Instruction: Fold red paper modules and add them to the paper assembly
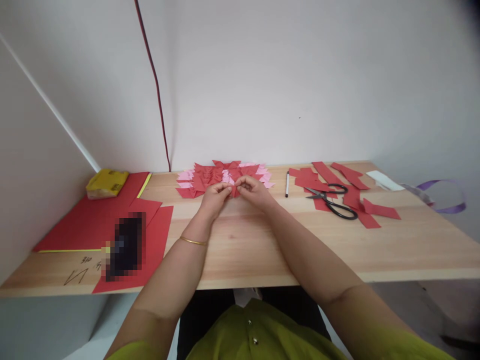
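My left hand (215,199) and my right hand (257,192) meet at the back middle of the table, fingertips almost touching. Both are closed in a pinch on a small piece of red paper (234,191), mostly hidden by the fingers. Just behind them lies a cluster of pointed, folded red papers (207,179), with pink folded papers (184,175) showing around and between them. Because the held piece overlaps this cluster in view, I cannot tell whether it is separate from it.
Right of my hands are a white marker (287,185), black-handled scissors (324,195), red paper strips (347,176) and white paper (384,180). At left, a yellow packet (108,183) rests on red sheets (82,220); a pixelated dark object (129,245) lies nearer. A cord (155,75) hangs behind.
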`<state>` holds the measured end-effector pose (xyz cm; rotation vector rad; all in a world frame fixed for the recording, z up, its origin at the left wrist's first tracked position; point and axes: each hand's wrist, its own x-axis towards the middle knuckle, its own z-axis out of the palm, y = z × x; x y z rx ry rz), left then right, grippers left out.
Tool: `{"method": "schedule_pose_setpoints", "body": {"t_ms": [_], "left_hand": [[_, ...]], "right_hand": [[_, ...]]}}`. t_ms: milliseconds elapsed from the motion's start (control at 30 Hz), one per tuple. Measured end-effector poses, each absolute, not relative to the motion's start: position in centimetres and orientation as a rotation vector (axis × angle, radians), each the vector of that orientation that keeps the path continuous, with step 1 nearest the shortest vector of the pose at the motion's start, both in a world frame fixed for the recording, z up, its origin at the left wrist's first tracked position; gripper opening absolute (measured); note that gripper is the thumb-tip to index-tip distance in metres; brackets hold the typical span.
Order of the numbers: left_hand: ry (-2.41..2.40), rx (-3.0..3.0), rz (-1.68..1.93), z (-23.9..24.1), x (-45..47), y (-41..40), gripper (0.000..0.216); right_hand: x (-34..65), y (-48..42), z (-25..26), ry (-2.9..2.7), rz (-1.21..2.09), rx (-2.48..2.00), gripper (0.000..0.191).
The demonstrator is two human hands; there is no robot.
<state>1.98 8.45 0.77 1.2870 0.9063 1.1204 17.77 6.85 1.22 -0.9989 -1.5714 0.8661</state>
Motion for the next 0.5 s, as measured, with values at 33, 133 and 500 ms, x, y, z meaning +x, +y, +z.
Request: {"method": "schedule_pose_setpoints", "body": {"t_ms": [33, 133, 500], "left_hand": [[0.899, 1.244, 1.128, 0.76, 2.02, 8.48, 0.018], [0.874, 1.149, 1.163, 0.79, 2.10, 8.60, 0.023], [0.844, 1.392, 1.137, 1.02, 1.75, 8.65, 0.026]], "right_hand": [[17.78, 6.80, 1.27, -1.572, 0.874, -1.003, 0.014], [17.72, 6.68, 1.40, -1.565, 0.921, -0.995, 0.017], [18.05, 6.80, 1.53, -1.484, 0.943, -1.061, 0.019]]}}
